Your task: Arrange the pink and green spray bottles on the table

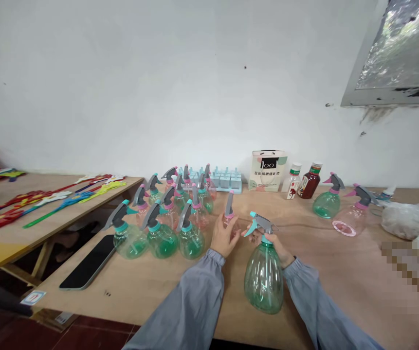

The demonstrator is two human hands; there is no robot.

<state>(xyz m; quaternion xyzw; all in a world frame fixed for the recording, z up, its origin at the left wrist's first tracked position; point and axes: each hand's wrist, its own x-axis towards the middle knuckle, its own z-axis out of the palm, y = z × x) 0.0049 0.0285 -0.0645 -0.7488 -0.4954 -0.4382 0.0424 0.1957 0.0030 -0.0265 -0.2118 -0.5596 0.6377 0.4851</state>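
Observation:
My right hand [280, 250] is closed around the neck of a green spray bottle [264, 279] with a grey and teal trigger head, held tilted above the table's front. My left hand [226, 236] has its fingers around a pink spray bottle [230, 206] with a grey and pink head; the hand hides most of that bottle's body. To the left of my left hand, several green and pink spray bottles stand in rows, among them a green spray bottle [191, 243] at the near right corner of the group.
A black phone [88, 262] lies at the left table edge. Behind are a pale blue rack [227, 181], a paper bag [266, 170] and two drink bottles [309, 181]. A green spray bottle [326, 204], a pink spray bottle [350, 218] and a plastic bag [406, 219] are right.

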